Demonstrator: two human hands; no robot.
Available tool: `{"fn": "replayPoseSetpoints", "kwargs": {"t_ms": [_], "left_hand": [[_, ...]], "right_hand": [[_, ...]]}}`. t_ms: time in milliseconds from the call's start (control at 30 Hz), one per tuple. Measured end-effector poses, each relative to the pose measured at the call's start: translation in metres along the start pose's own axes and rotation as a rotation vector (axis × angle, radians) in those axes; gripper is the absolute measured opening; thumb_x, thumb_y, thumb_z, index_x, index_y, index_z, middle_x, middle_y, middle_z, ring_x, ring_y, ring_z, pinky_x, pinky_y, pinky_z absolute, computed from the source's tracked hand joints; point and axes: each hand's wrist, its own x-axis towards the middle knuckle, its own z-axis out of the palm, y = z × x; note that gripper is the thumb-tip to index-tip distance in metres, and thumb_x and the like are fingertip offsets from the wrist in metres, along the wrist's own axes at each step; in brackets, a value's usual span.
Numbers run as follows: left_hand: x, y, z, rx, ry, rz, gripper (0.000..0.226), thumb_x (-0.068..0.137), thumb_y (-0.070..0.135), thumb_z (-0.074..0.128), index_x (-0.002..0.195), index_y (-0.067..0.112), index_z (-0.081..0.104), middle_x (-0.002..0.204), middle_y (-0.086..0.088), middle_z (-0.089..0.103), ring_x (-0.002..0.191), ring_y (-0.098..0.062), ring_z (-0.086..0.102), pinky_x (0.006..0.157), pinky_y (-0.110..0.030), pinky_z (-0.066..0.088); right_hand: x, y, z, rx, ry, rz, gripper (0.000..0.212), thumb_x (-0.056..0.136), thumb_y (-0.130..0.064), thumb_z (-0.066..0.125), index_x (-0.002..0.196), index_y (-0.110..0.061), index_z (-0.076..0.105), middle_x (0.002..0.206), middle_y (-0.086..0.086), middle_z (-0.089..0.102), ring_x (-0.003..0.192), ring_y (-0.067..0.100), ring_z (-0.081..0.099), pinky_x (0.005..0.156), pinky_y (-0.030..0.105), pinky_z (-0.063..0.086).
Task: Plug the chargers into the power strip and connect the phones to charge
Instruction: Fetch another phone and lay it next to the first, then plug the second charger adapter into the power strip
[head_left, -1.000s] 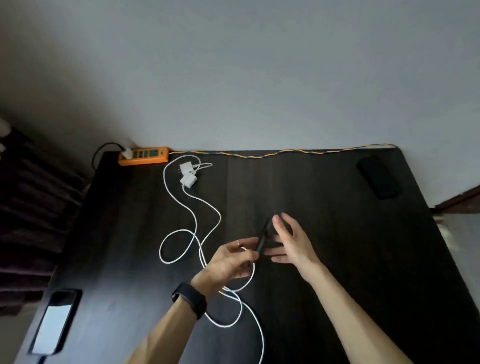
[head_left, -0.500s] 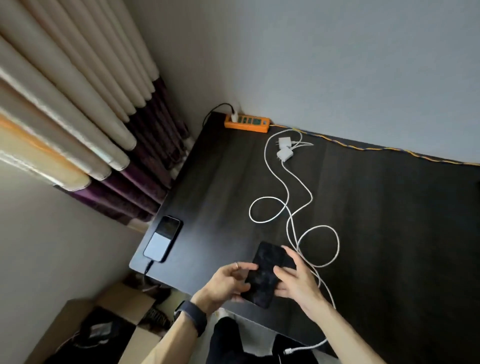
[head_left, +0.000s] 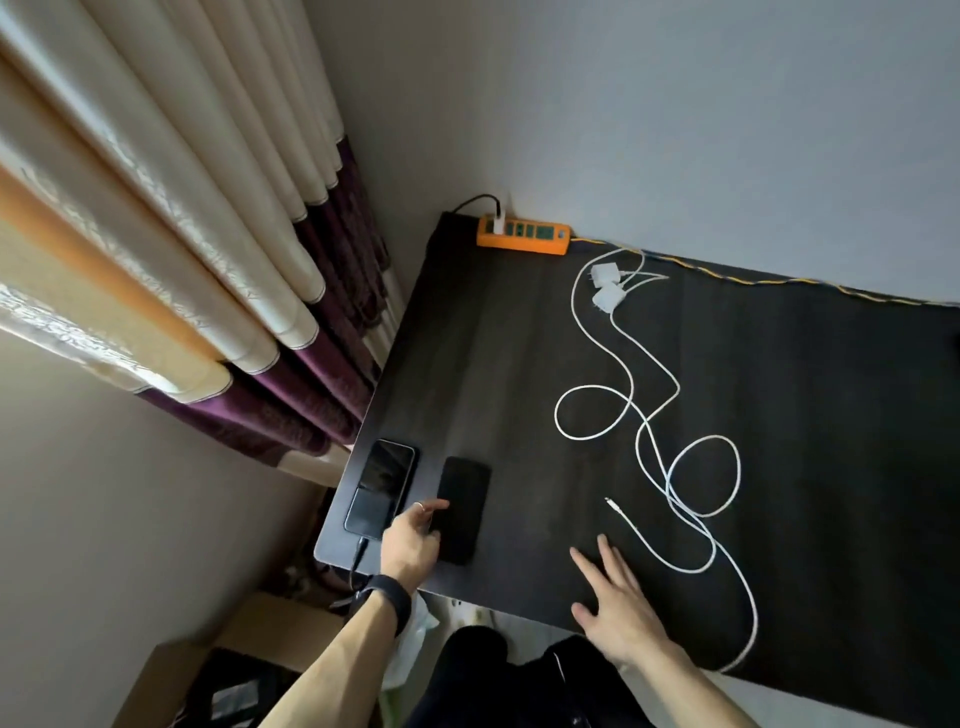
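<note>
A black phone (head_left: 464, 506) lies flat near the table's front left corner, beside a second phone (head_left: 382, 486) that has a dark cable in its bottom end. My left hand (head_left: 413, 543) holds the black phone by its near left edge. My right hand (head_left: 618, 605) hovers open over the front edge, just short of a white cable's free tip (head_left: 609, 500). Two white chargers (head_left: 605, 286) lie unplugged, their cables (head_left: 649, 415) looping across the table. At the back left corner the orange power strip (head_left: 524, 236) carries one white plug at its left end.
The dark table (head_left: 519, 374) stands against a grey wall, with curtains (head_left: 208, 260) to the left. A braided orange-blue cord (head_left: 779, 280) runs along the back edge. A cardboard box (head_left: 171, 670) sits on the floor below the front left corner.
The view swung left. The black phone, held in both hands before, now lies beside the other phone. My right hand let go and moved right, towards the cable tip.
</note>
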Motion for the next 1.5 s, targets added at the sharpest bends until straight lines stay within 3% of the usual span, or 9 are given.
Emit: {"fn": "replayPoseSetpoints", "kwargs": {"t_ms": [233, 333, 433, 567, 867, 1067, 1233, 1367, 1500], "left_hand": [[-0.001, 0.008, 0.018, 0.379, 0.005, 0.153, 0.058, 0.079, -0.001, 0.046, 0.127, 0.029, 0.061, 0.126, -0.008, 0.051, 0.115, -0.030, 0.050, 0.104, -0.035, 0.043], [-0.008, 0.011, 0.022, 0.540, -0.019, 0.174, 0.046, 0.091, 0.024, 0.053, 0.136, 0.032, 0.045, 0.135, -0.006, 0.038, 0.122, -0.029, 0.039, 0.093, -0.041, 0.048], [-0.008, 0.009, 0.023, 0.709, -0.065, 0.213, 0.064, 0.087, 0.049, 0.061, 0.142, 0.032, 0.033, 0.137, -0.008, 0.033, 0.126, -0.029, 0.034, 0.092, -0.040, 0.050], [-0.007, 0.013, 0.024, 0.803, -0.089, 0.236, 0.074, 0.088, 0.042, 0.061, 0.150, 0.028, 0.022, 0.135, -0.010, 0.032, 0.127, -0.030, 0.034, 0.092, -0.038, 0.050], [0.001, 0.018, 0.018, 0.860, -0.112, 0.254, 0.086, 0.084, 0.054, 0.061, 0.153, 0.030, 0.017, 0.139, -0.011, 0.029, 0.129, -0.030, 0.034, 0.099, -0.042, 0.045], [0.023, 0.053, 0.016, 0.787, -0.081, 0.257, 0.070, 0.082, 0.058, 0.058, 0.141, 0.026, 0.038, 0.148, -0.010, 0.029, 0.134, -0.032, 0.034, 0.105, -0.046, 0.038], [0.061, 0.128, 0.026, 0.645, -0.109, 0.277, 0.066, 0.088, 0.048, 0.058, 0.145, 0.024, 0.036, 0.146, -0.010, 0.033, 0.134, -0.032, 0.035, 0.108, -0.046, 0.038], [0.098, 0.214, 0.038, 0.557, -0.100, 0.344, 0.067, 0.088, 0.043, 0.060, 0.147, 0.022, 0.035, 0.149, -0.008, 0.032, 0.136, -0.031, 0.034, 0.110, -0.043, 0.036], [0.143, 0.303, 0.058, 0.489, -0.082, 0.388, 0.068, 0.089, 0.040, 0.061, 0.148, 0.021, 0.035, 0.150, -0.008, 0.032, 0.138, -0.031, 0.033, 0.114, -0.040, 0.031]], "right_hand": [[0.008, -0.021, -0.013, 0.070, -0.051, 0.114, 0.076, 0.096, -0.041, 0.054, 0.157, -0.042, 0.009, 0.166, -0.005, -0.021, 0.154, 0.017, -0.015, 0.124, 0.035, 0.008], [0.007, -0.019, -0.011, 0.059, -0.063, 0.128, 0.076, 0.096, -0.040, 0.054, 0.157, -0.044, 0.008, 0.165, -0.007, -0.024, 0.153, 0.015, -0.016, 0.124, 0.035, 0.008], [0.008, -0.018, -0.008, 0.057, -0.065, 0.138, 0.078, 0.097, -0.039, 0.054, 0.157, -0.044, 0.005, 0.164, -0.007, -0.026, 0.153, 0.014, -0.018, 0.124, 0.035, 0.009], [0.008, -0.022, -0.005, 0.040, -0.071, 0.160, 0.080, 0.097, -0.039, 0.053, 0.157, -0.043, 0.001, 0.163, -0.006, -0.027, 0.152, 0.016, -0.020, 0.125, 0.036, 0.009], [0.009, -0.026, -0.012, 0.008, -0.048, 0.162, 0.072, 0.097, -0.043, 0.051, 0.158, -0.039, 0.012, 0.167, -0.003, -0.018, 0.155, 0.018, -0.009, 0.125, 0.037, 0.013], [0.010, -0.023, -0.041, 0.136, -0.007, 0.162, 0.061, 0.094, -0.048, 0.054, 0.151, -0.030, 0.039, 0.160, 0.001, 0.034, 0.143, 0.020, 0.039, 0.117, 0.032, 0.031], [0.024, -0.014, -0.099, 0.390, 0.248, 0.187, 0.047, 0.094, -0.045, 0.058, 0.137, -0.031, 0.052, 0.132, -0.007, 0.061, 0.111, 0.010, 0.063, 0.099, 0.031, 0.049], [0.060, -0.007, -0.168, 0.543, 0.470, 0.206, 0.041, 0.093, -0.043, 0.061, 0.130, -0.026, 0.057, 0.126, -0.006, 0.065, 0.090, 0.005, 0.067, 0.092, 0.031, 0.050], [0.113, 0.008, -0.232, 0.542, 0.514, 0.250, 0.061, 0.095, -0.047, 0.057, 0.147, -0.021, 0.039, 0.149, 0.005, 0.043, 0.119, 0.022, 0.060, 0.099, 0.039, 0.046]]}}
